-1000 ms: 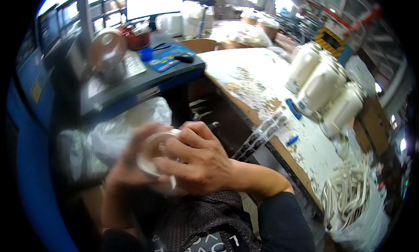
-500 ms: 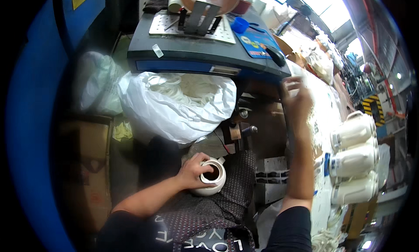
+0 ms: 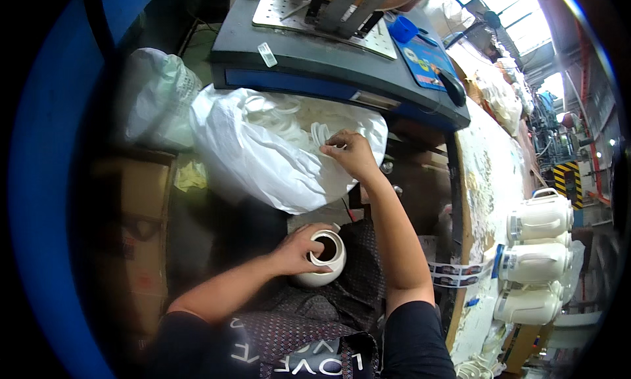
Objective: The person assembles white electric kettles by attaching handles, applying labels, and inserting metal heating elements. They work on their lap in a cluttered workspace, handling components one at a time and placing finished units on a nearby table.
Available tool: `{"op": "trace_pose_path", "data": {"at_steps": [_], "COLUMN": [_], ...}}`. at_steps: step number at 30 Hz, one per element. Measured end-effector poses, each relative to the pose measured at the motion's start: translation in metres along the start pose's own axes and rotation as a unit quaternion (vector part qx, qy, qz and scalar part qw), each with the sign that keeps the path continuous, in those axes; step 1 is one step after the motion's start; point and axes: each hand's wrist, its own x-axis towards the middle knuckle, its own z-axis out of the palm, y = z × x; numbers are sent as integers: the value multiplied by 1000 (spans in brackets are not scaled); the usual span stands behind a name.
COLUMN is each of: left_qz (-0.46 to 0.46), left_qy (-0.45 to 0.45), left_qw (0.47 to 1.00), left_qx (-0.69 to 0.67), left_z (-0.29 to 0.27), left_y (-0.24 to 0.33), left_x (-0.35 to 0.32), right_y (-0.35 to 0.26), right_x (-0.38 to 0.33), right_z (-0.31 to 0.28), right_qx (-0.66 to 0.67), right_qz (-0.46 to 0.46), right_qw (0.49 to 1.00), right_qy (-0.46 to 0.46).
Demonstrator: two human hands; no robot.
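On my lap, my left hand (image 3: 303, 249) grips a cream-white round-mouthed jug (image 3: 327, 274) by its rim. My thumb reaches inside the mouth, which faces up and looks dark within. Farther forward, my right hand (image 3: 355, 154) is over a large white plastic bag (image 3: 253, 159), its fingers pinched on a thin white plastic ring (image 3: 318, 133). Many similar white rings (image 3: 279, 119) lie in a tangle inside the bag. The lower side of the jug is hidden by my hand and lap.
A grey desk (image 3: 240, 44) stands behind the bag, bearing a perforated metal plate (image 3: 276, 14), a blue cup (image 3: 403, 29) and a black mouse (image 3: 451, 88). At right, several white jugs (image 3: 536, 261) lie stacked by a worn white bench (image 3: 486, 175). Cardboard boxes (image 3: 141, 201) stand at left.
My right hand has moved left from beside the desk's right corner to the bag, and now pinches a ring. My left hand keeps its hold on the jug. The view has shifted somewhat.
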Motion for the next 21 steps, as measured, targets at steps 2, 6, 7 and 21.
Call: {"op": "trace_pose_path", "data": {"at_steps": [2,6,7,21], "left_qz": [25,45,51,65], "left_qy": [-2,-1,5,145], "left_qw": [1000,999,999,986], "left_qx": [-8,-1,7,42], "left_z": [1,6,10,-5], "left_y": [-1,5,6,72], "left_x": [1,2,3,20], "right_y": [1,-8,-13,34], "right_x": [-19,-34,-40,-335], "right_z": [-9,-8,-14,-29], "right_qx": [16,181,268,138], "right_qz": [52,59,38,187], "right_qw": [998,974,949,968], "right_qy": [2,124,160,99]}}
